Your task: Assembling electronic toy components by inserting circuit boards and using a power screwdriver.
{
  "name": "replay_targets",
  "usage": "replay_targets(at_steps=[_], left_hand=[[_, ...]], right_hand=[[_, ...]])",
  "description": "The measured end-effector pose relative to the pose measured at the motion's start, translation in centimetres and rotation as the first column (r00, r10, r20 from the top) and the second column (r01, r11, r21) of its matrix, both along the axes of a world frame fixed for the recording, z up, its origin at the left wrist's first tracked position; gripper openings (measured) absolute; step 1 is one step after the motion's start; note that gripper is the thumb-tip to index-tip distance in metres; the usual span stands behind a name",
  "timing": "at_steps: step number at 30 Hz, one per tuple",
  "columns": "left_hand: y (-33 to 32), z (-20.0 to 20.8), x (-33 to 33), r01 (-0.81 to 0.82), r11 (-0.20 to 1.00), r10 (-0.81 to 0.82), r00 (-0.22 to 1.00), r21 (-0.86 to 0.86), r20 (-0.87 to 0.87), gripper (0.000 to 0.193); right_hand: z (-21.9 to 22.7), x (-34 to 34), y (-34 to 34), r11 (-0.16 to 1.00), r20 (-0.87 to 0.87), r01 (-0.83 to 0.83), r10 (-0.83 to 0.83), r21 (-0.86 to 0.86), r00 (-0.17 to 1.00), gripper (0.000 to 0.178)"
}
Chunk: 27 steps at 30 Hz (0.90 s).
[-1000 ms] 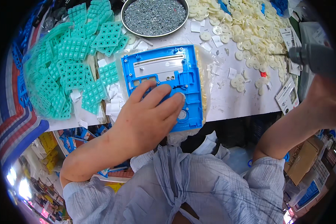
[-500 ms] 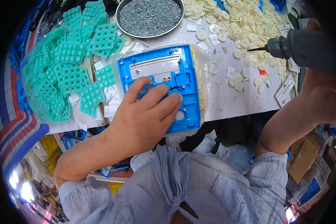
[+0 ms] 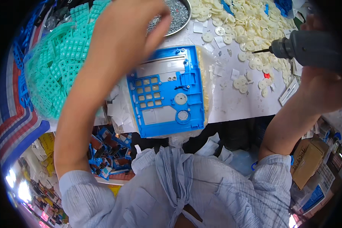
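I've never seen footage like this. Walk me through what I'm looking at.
There is no robot here: a person works bare-handed. The view comes from a wide fisheye camera worn on the head, looking down, which bends straight edges. On the pale table lie a blue plastic panel, green keypads, cream discs and a round metal tray of small metal screws. The right hand holds a dark power tool with a thin bit, pointing left. The left hand, blurred, hides part of the tray; whether it holds anything can't be seen.
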<state>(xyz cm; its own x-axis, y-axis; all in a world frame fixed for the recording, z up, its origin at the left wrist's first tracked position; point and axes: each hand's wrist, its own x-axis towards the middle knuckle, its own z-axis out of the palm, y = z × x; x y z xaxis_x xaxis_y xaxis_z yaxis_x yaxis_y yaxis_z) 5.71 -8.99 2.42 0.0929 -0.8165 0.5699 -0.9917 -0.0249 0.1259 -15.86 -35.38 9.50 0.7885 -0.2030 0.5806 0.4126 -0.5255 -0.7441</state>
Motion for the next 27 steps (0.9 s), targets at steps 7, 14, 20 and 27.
replay_targets(at_steps=[7, 14, 20, 27], left_hand=[[-3.4, -2.4, 2.8, -0.1, 0.918, 0.105, 0.994, 0.384, 0.01, 0.01], [-3.3, -2.5, 2.7, -0.07, 0.944, 0.088, 0.995, 0.323, -0.041, 0.014], [-3.7, -2.4, 4.2, -0.207, 0.925, 0.173, 0.976, 0.32, 0.131, 0.026], [-1.0, 0.0, 1.2, -0.135, 0.98, 0.197, 0.773, 0.147, -0.603, 0.019]], right_hand=[[-0.3, 0.7, 0.6, 0.998, -0.024, -0.039, 0.04, 0.042, 0.999, 0.061], [-0.6, 1.4, 1.2, 0.996, -0.047, -0.055, 0.059, 0.072, 0.997, 0.063], [-0.5, 1.9, 1.1, 0.996, -0.076, 0.017, -0.01, 0.092, 0.997, 0.068], [1.4, 3.4, 9.5, 0.821, -0.063, 0.048, -0.014, 0.57, 0.998, 0.056]])
